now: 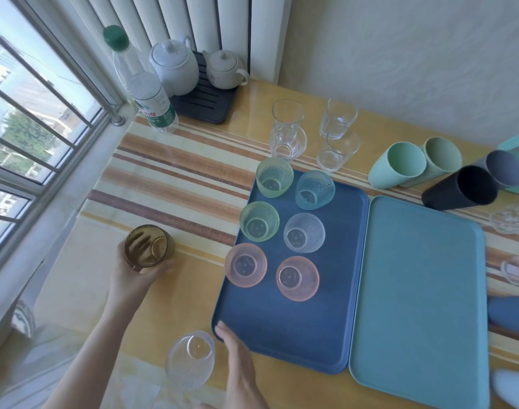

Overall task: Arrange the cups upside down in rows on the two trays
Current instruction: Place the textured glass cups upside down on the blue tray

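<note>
My left hand (134, 276) is wrapped around the amber cup (149, 246), well out to the left of the dark blue tray (296, 343), fingers curled round its wall so it is gripped firmly; through the glass I can see my own fingers. My right hand (240, 367) lies mostly flat and open at the tray's near left corner, fingertips touching the rim and holding nothing, with the clear textured cup (191, 363) just beside it, off the tray to the left, base turned toward me. On the tray six textured cups already stand upside down in two columns: two green (274, 178), one aqua (315, 190), one clear (304, 233) and two pink (246, 265), filling the far part and leaving the near part bare. The light blue tray (420, 305), touching the dark one's right edge, carries nothing. As I see it, the job here is to bring the amber cup over, mouth down, and set it directly below the left pink cup, keeping the same gap so the column stays straight. I should lower it level, rim flat on the tray, and not knock the pink cup beside it.
</note>
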{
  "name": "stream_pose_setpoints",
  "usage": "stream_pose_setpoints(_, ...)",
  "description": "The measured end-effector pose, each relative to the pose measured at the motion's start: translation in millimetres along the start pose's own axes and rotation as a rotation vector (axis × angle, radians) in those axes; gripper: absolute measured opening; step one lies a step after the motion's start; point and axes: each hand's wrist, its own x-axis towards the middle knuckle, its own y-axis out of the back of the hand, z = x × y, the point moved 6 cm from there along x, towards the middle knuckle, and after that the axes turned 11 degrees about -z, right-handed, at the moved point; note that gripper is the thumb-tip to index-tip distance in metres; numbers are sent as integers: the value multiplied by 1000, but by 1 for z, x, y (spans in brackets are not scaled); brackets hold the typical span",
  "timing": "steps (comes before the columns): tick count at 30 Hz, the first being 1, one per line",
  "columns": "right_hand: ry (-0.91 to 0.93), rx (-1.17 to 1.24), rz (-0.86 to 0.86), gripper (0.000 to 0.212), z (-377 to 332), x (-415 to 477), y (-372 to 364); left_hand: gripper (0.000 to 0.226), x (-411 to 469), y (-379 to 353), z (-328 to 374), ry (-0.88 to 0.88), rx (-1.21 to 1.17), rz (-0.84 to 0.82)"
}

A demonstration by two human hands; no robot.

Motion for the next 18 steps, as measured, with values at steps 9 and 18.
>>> stream_pose_setpoints(9,119,-174,-179,81,-7,27,-11,76,-43,0,1,-22,40,-49)
stream_pose_setpoints(18,170,-73,310,80,13,-44,66,76,-99,-46,31,-165,164,-227)
